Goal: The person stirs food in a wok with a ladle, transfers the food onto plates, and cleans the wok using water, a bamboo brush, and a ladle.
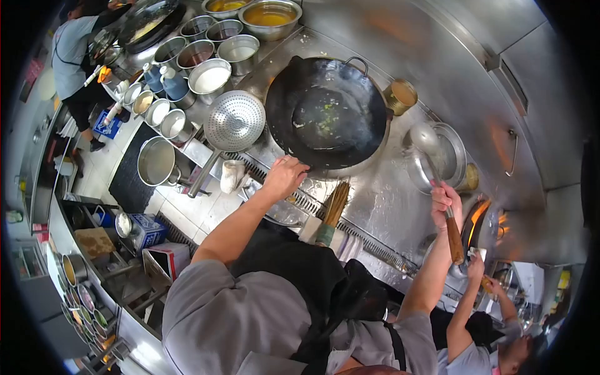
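Though dark, wok [282, 119] with green bits [327, 119]

The place is a professional kitchen. A large black wok [365, 128] sits on a steel cooking range [400, 181] near the centre of the frame. Metal containers [242, 66] of liquids crowd the upper left, beside a perforated strainer [234, 122]. Steel wall panels [462, 75] line the upper right; one aproned co-worker [72, 53] stands at upper left, another [465, 334] at lower right.
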A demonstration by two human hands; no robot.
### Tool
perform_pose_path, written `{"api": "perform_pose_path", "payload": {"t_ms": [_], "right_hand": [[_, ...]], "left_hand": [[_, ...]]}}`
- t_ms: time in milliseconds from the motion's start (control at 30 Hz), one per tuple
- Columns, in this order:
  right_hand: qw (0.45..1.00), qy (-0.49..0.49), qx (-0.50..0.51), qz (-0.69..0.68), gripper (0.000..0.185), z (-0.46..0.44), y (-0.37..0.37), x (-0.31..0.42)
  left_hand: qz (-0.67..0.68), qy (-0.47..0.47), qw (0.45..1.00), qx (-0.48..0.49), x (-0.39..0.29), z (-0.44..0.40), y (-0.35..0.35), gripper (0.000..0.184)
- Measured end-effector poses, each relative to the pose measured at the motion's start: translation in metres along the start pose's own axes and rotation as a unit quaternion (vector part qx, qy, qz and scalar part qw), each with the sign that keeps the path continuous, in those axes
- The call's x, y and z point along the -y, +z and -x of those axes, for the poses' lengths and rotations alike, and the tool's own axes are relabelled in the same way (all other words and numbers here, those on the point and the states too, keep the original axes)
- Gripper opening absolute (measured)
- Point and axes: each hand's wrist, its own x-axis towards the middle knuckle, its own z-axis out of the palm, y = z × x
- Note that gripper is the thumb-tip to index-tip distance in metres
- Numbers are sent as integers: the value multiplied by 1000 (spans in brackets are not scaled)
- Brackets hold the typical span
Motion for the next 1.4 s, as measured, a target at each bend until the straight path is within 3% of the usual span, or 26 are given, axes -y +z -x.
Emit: {"api": "perform_pose_path", "payload": {"t_ms": [167, 233, 267, 367, 433, 467, 500, 533, 567, 600, 633, 667, 700, 733, 767, 800, 867, 900, 933, 967, 1000, 1100, 1167, 1267, 1400], "right_hand": [[998, 55, 25, -30, 38, -12, 47, -76], [994, 94, 49, -21, 38, -33, 59, -105], [991, 108, 78, -32, 38, -44, 68, -120], [987, 119, 90, -54, 37, -97, 76, -160], [986, 139, 60, -67, 32, -135, 84, -187], [976, 197, 75, -56, 28, -161, 80, -198], [962, 255, 89, -44, 25, -188, 71, -209], [932, 321, 164, -39, 23, -225, 51, -220], [927, 331, 171, -37, 23, -229, 63, -232], [964, 260, 52, -17, 25, -223, 80, -244], [981, 182, -68, 4, 28, -210, 101, -259], [985, 7, -74, 154, 36, -190, 127, -283], [967, -86, -38, 235, 39, -174, 137, -296], [933, -181, -3, 310, 43, -159, 135, -307], [879, -174, -46, 441, 45, -152, 103, -301], [805, -164, -90, 563, 48, -144, 62, -295], [533, -286, -197, 772, 54, -105, 9, -321], [408, -265, -204, 850, 68, -89, -35, -329], [446, -189, -241, 841, 81, -77, -55, -344], [427, -86, -295, 851, 91, -65, -46, -359], [418, -60, -301, 855, 89, -60, -49, -368], [433, -79, -297, 847, 83, -48, -53, -364], [469, -130, -289, 824, 79, -45, -45, -334], [573, -225, -250, 748, 74, -60, 9, -271], [692, -274, -185, 642, 67, -108, 120, -223]], "left_hand": [[52, -5, 999, -12, 9, 3, 5, 29], [119, 12, 993, 0, -11, 2, -27, 54], [120, 60, 990, -36, -20, 2, -32, 65], [212, 152, 965, -13, -75, -5, -98, 89], [229, 208, 951, -23, -102, -9, -126, 88], [233, 231, 944, -10, -106, -12, -119, 84], [224, 225, 948, -12, -107, -13, -109, 84], [256, 205, 944, -23, -105, -12, -98, 78], [287, 185, 939, -36, -96, -12, -91, 71], [237, 196, 950, -42, -82, -13, -92, 55], [228, 190, 954, -45, -70, -11, -101, 55], [247, 153, 955, -65, -59, -9, -113, 50], [265, 118, 953, -85, -47, -7, -127, 45], [299, 81, 941, -132, -33, -6, -150, 44], [380, -76, 918, -85, -21, 3, -181, 42], [302, -72, 938, -154, 4, 8, -202, 34], [331, -132, 910, -212, 63, 26, -217, 23], [268, -165, 930, -192, 80, 37, -233, 23], [239, -173, 941, -166, 94, 45, -237, 23], [210, -182, 950, -139, 108, 53, -236, 24], [209, -189, 948, -146, 116, 59, -232, 24], [144, -164, 969, -113, 125, 67, -207, 23], [48, -210, 976, 21, 123, 69, -190, 26], [66, -228, 962, 133, 108, 68, -186, 33], [76, -274, 948, 144, 99, 58, -133, 33]]}}
